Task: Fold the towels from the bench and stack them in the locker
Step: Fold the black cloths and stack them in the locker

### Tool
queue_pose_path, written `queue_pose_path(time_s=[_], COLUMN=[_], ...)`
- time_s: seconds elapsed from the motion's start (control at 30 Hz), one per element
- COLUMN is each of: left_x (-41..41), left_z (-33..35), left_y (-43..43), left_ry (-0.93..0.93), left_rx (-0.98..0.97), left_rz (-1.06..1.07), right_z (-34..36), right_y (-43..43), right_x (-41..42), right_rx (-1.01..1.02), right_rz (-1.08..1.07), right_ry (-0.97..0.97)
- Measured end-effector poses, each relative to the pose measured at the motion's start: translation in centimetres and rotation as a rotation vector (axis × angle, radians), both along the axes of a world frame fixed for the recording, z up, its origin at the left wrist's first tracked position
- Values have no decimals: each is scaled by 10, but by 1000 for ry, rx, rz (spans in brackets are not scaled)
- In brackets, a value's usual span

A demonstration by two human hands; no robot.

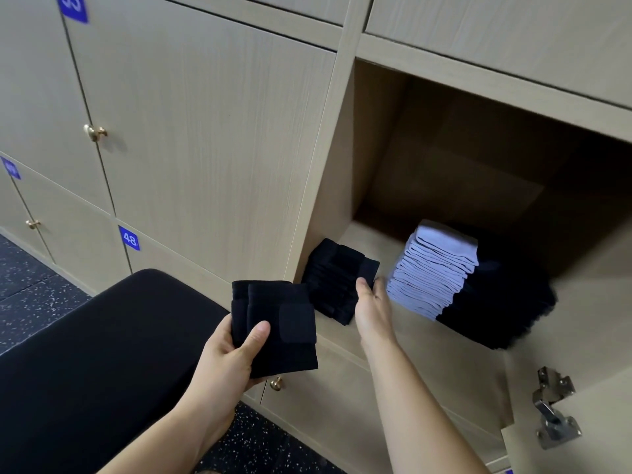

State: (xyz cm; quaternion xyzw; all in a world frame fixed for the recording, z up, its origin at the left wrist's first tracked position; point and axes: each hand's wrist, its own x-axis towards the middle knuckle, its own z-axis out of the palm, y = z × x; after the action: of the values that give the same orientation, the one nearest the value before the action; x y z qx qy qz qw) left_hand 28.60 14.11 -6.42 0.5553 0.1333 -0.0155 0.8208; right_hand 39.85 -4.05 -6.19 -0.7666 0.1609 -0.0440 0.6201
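My left hand (pixel 229 357) grips a folded black towel (pixel 277 325) in front of the open locker (pixel 444 330), thumb on top. My right hand (pixel 371 304) reaches into the locker and touches the right side of a small stack of black folded towels (pixel 333 278) at the shelf's front left; its fingertips are hidden behind the stack's edge. To the right stands a taller stack of light lilac folded towels (pixel 434 268) leaning on a stack of black towels (pixel 499 302). The black padded bench (pixel 95 354) lies at lower left.
Closed wooden locker doors with brass knobs (pixel 95 132) and blue number tags (pixel 129 238) fill the left. The open locker's door with a metal hinge (pixel 554 408) hangs at lower right. Dark speckled floor (pixel 30 292) runs beside the bench.
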Motion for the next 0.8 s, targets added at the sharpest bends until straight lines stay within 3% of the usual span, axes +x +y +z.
queue_pose_path(time_s=[0.2,0.4,0.63,0.8], left_x=[-12,-37,-63,-68], left_z=[17,36,50,59], left_y=[-4,-15,-19,-5], left_ry=[-32,-38,1,23], left_rx=[13,7,-3,32], left_rz=[6,41,32,15], right_z=[23,37,50,69], right_y=[0,27,26,4], right_x=[-45,-123,-148,-152], right_rx=[-76,79,-8,-66], right_rz=[-168,208,201,431], right_ry=[-126,-106,-145,-28])
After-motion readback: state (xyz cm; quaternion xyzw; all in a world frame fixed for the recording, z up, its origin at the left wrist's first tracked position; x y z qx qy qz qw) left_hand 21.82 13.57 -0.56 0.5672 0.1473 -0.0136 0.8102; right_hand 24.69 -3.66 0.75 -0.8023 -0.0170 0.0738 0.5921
